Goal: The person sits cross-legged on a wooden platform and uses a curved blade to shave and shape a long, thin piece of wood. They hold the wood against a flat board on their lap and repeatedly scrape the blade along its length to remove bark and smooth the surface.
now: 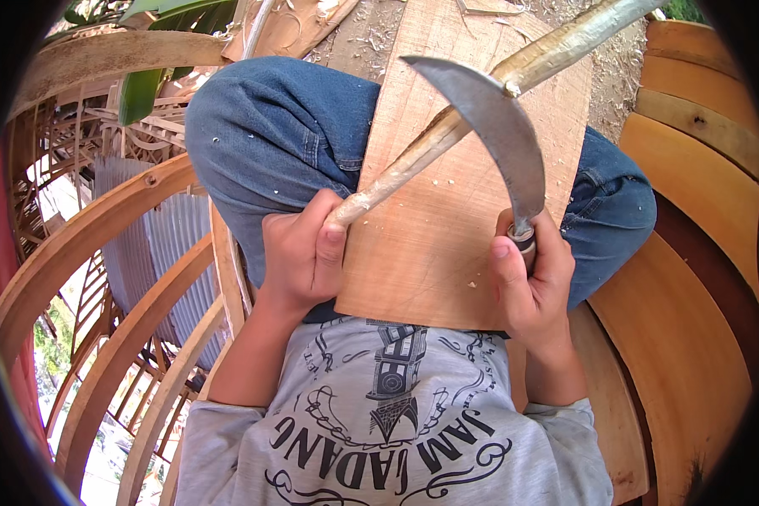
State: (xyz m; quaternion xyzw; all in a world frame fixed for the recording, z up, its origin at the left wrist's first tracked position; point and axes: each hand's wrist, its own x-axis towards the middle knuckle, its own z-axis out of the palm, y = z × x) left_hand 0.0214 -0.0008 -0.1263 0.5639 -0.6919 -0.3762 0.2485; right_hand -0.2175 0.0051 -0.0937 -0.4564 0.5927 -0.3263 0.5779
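Observation:
My left hand [304, 250] is closed around the near end of a long, pale peeled stick [405, 164]. The stick slants up to the right over a wide wooden board [430, 270] that lies across my lap. In my right hand [535, 282] is a sickle [514, 139], gripped by its short dark handle. Its curved grey blade rises from my fist and bends left, crossing over the stick, with the tip beyond the stick's far side. A small pale chip clings at the blade's outer edge beside the stick. Whether the cutting edge touches the wood I cannot tell.
Curved wooden slats [691, 337] stand close on my right. To the left are a bent wooden railing [101, 244] and corrugated metal sheeting [177, 253]. Shavings [358, 38] litter the ground ahead, near a green leaf [139, 93]. My bent knees in jeans flank the board.

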